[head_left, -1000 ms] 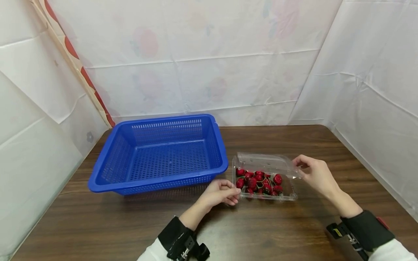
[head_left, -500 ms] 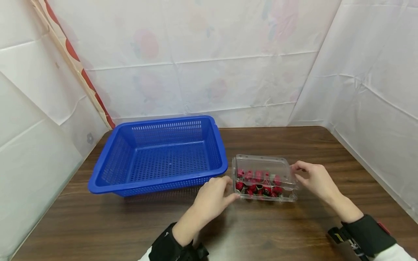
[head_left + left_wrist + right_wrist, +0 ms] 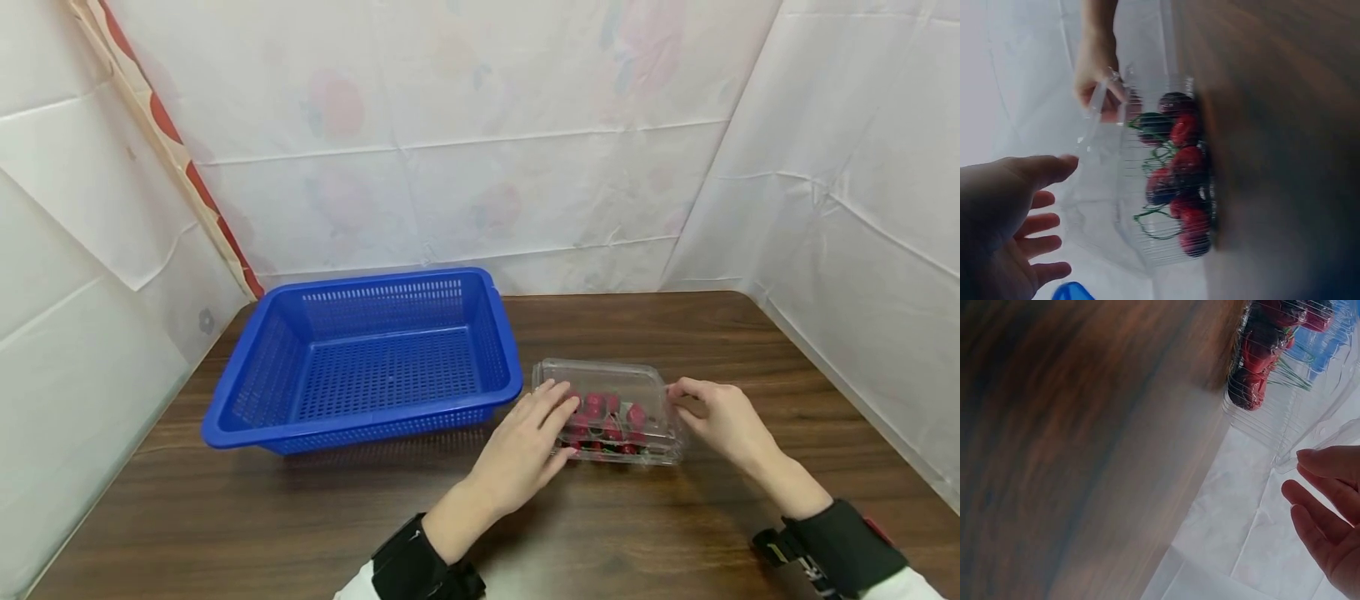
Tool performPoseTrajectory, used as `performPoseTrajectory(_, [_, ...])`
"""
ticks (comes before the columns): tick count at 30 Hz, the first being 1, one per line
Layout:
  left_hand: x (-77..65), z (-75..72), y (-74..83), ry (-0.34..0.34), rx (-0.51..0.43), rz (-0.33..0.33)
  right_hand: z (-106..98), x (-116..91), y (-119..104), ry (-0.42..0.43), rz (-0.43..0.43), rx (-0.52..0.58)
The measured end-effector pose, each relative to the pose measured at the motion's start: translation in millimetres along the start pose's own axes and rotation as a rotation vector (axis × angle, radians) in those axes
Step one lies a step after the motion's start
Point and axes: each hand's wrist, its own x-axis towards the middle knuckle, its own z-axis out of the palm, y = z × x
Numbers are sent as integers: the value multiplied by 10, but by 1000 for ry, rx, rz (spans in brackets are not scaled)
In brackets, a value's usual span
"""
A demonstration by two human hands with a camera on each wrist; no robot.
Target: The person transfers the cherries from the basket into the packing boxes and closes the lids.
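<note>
A clear plastic clamshell box (image 3: 600, 373) stands on the table with dark red cherries (image 3: 1188, 164) and their green stems inside. Its hinged lid (image 3: 1286, 465) is lowered over the fruit, with a gap along the front in the left wrist view. My right hand (image 3: 723, 421) pinches the lid's right edge between thumb and index finger. The left hand (image 3: 517, 454) reaches over the box's left end, fingers spread and extended. From the left wrist, those fingers (image 3: 1038, 224) appear close beside the lid, with nothing held.
A blue perforated plastic basket (image 3: 360, 427) stands on the left of the brown wooden table (image 3: 645, 533), just beside the box. White sheeting (image 3: 465, 142) encloses the table at the back and both sides.
The lid has come down over the cherries with my right hand on its edge. My left hand has let go of the box's front left corner and moved up over the lid, fingers straightened.
</note>
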Motion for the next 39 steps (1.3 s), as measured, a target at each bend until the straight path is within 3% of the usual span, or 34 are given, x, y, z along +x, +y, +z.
performPoseTrajectory(6, [-37, 89, -17, -159, 55, -3, 20, -17, 4, 6, -6, 20])
performPoseTrajectory(12, [-47, 106, -9, -245, 67, -13, 16, -37, -9, -5, 12, 43])
performPoseTrajectory(16, [-52, 102, -3, -258, 71, -17, -30, -46, -91, -28, 102, 81])
performPoseTrajectory(20, [-52, 94, 3, -261, 60, -26, -132, -55, -178, -78, 278, 157])
performPoseTrajectory(22, [-49, 93, 5, -260, 54, -28, -189, -64, -193, -156, 382, 265])
performPoseTrajectory(26, [-44, 89, 6, -254, 52, -28, -270, -97, -183, -389, 583, 566])
performPoseTrajectory(29, [-41, 89, 6, -250, 54, -28, -298, -119, -154, -523, 672, 783])
performPoseTrajectory(34, [-39, 93, 9, -247, 46, -34, -309, -158, -67, -642, 686, 1066])
performPoseTrajectory(39, [-41, 94, 20, -244, 34, -44, -285, -226, 12, -680, 661, 1210])
